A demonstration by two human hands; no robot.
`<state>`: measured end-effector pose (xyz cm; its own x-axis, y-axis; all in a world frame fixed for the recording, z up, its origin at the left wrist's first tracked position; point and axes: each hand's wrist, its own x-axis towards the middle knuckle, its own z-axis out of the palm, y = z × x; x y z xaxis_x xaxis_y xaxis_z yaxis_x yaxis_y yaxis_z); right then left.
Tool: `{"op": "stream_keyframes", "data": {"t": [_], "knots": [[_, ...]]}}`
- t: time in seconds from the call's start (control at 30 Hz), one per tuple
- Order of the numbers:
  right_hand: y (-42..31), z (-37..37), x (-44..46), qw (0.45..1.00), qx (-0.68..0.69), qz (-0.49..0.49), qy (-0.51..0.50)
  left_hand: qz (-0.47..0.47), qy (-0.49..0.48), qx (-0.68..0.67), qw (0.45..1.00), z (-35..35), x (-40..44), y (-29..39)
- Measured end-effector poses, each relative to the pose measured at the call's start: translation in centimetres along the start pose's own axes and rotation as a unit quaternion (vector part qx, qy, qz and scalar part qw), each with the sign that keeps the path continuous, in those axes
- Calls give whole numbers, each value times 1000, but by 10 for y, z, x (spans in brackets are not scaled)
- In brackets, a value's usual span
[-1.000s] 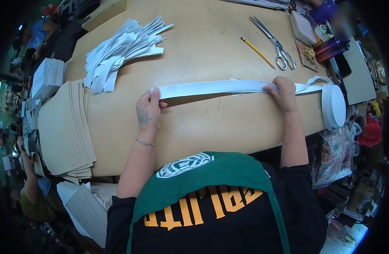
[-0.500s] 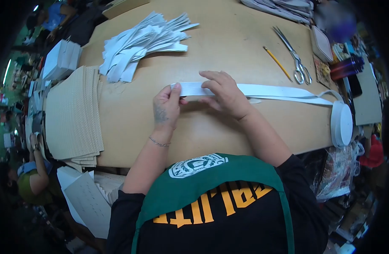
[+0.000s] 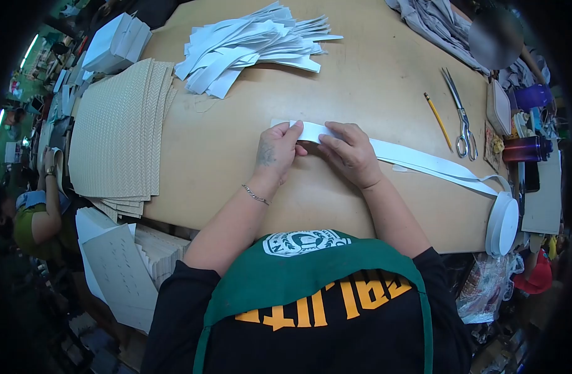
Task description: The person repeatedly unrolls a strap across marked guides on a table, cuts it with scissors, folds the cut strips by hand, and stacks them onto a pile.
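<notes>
A white elastic band (image 3: 417,153) runs across the table from a white roll (image 3: 502,223) at the right edge. My left hand (image 3: 278,153) pinches the band near its end, thumb on top, and a short piece of the end shows past the hand. My right hand (image 3: 350,153) holds the band a little further right, with fingers bent over it. Between the two hands the band bows slightly. Behind them lies a heap of cut white strips (image 3: 248,47).
Yellow pencil (image 3: 438,121) and metal scissors (image 3: 462,118) lie on the right of the table. Stacked beige textured sheets (image 3: 118,137) cover the left side, near a white box-like stack (image 3: 118,43). A purple-red bottle (image 3: 528,149) stands at right. Another person's arm (image 3: 49,181) shows far left.
My right hand's fingers, raised and spread before, have closed on the band. My left thumb has moved inward from the band's end. The whole view has shifted.
</notes>
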<state>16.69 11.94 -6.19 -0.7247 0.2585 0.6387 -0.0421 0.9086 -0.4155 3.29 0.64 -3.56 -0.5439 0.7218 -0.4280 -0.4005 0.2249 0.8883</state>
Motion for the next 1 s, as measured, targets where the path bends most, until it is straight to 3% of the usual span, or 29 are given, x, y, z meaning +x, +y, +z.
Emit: {"op": "stream_keyframes", "data": {"t": [0.23,0.43,0.67,0.8,0.9,0.93,1.0], "knots": [[1,-1,-1,1000,4,19,-16,-43,-51,33,997,-9,0,9],[-1,3,2,1000,15,15,-19,-29,-40,83,995,-21,2,3],[-12,11,20,998,54,-31,0,-18,-8,37,999,-42,-12,17],[-18,10,3,996,57,27,-69,-19,-18,51,998,-53,-16,4],[-27,-25,-1,993,-17,59,-96,-14,-2,38,999,-51,-11,1],[-27,-52,-5,985,-82,110,-105,-1,-33,38,999,-56,-9,2],[3,-112,-28,947,-258,192,-4,-1,-18,53,998,-58,-5,5]]}}
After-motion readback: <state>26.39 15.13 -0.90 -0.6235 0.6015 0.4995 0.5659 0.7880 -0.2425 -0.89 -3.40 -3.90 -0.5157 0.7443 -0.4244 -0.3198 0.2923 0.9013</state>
